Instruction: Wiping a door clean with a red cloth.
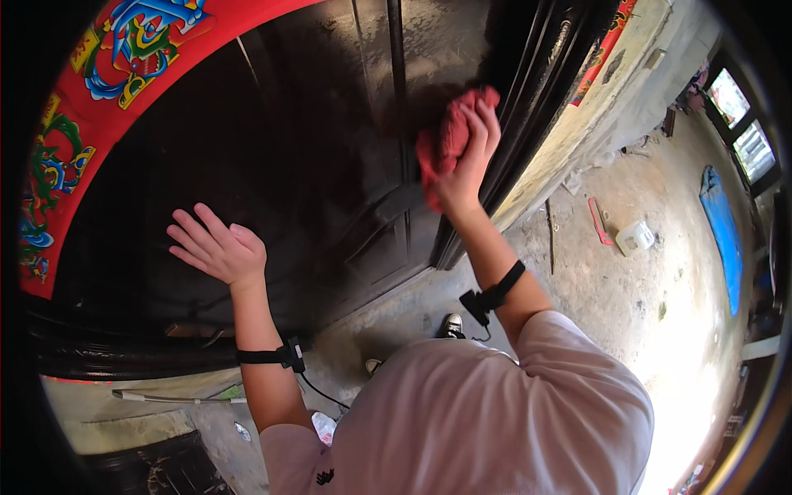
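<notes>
My right hand (473, 154) grips a bunched red cloth (455, 136) and holds it against the dark, glossy panelled door (297, 154), close to the door's right frame. Part of the cloth hangs below my palm. My left hand (216, 244) has its fingers apart and holds nothing; it is in front of the left part of the door, and whether it touches the surface I cannot tell. Black straps with small devices and wires go round both forearms.
A red banner with coloured patterns (130, 62) curves along the door's upper left. A black door frame (526, 105) and a worn wall (557, 142) stand at right. On the concrete floor lie a translucent plastic jug (634, 238), a red tool-like object (598, 221) and a blue folded sheet (723, 235).
</notes>
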A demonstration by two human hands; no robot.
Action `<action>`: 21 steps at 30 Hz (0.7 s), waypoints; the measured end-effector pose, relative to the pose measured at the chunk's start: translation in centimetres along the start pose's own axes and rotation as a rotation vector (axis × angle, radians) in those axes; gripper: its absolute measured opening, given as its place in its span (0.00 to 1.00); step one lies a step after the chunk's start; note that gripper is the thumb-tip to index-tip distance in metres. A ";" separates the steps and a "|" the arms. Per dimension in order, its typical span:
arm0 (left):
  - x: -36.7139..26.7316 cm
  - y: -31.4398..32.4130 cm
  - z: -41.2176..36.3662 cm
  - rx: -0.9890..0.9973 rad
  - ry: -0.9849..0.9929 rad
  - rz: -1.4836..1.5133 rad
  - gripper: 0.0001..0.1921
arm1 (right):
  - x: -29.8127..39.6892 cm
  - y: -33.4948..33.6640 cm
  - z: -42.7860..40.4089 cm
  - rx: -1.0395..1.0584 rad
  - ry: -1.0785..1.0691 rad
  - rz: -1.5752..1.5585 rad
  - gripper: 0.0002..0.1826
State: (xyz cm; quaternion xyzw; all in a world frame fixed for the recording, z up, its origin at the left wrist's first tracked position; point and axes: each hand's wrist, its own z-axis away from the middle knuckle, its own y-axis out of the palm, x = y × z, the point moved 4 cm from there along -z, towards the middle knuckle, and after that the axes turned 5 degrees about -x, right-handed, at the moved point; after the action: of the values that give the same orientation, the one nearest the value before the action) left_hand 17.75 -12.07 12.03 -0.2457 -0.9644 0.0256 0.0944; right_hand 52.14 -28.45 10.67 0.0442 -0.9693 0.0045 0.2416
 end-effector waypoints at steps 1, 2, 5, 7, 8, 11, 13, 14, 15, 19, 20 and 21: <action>-0.1 -0.1 -0.1 -0.006 -0.001 0.007 0.32 | 0.9 -0.1 -2.3 -0.031 -0.080 -0.001 0.39; -0.1 -0.1 0.0 0.000 -0.002 0.008 0.32 | 1.6 0.2 -4.6 -0.060 -0.160 -0.004 0.38; 0.0 -0.1 0.1 0.000 -0.003 -0.003 0.32 | 3.3 0.8 -10.8 -0.139 -0.351 -0.013 0.37; -0.2 0.1 0.1 -0.012 -0.009 -0.010 0.31 | 4.0 0.7 -13.2 -0.124 -0.364 -0.008 0.36; -0.1 0.0 0.0 -0.011 -0.005 -0.015 0.31 | 4.4 0.8 -13.6 -0.112 -0.349 -0.015 0.36; 0.2 -0.1 -0.1 -0.011 -0.002 -0.016 0.31 | 4.2 0.9 -11.7 -0.059 -0.359 -0.001 0.36; 0.3 -0.1 -0.2 -0.010 0.008 -0.021 0.32 | 3.1 1.1 -8.2 -0.045 -0.386 0.009 0.36; 0.3 -0.1 -0.2 -0.019 0.001 -0.019 0.32 | 2.4 0.9 -6.3 -0.023 -0.379 0.037 0.35; 0.2 -0.1 -0.2 -0.008 0.001 -0.019 0.32 | 1.6 0.7 -4.5 0.006 -0.368 0.041 0.35; -0.3 0.1 -0.1 -0.004 -0.005 -0.016 0.32 | -0.9 -1.0 -1.1 0.137 -0.306 0.096 0.33; -0.2 0.0 0.0 0.004 -0.006 -0.033 0.31 | -0.6 -1.8 -1.2 0.124 -0.317 0.101 0.33; -0.1 0.0 0.1 0.007 -0.004 -0.030 0.31 | -0.4 -2.3 -1.6 0.160 -0.272 0.109 0.32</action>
State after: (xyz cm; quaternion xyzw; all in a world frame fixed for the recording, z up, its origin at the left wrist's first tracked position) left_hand 17.83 -12.18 11.95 -0.2307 -0.9681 0.0281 0.0939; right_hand 53.46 -30.62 11.85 0.0111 -0.9906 0.0886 0.1032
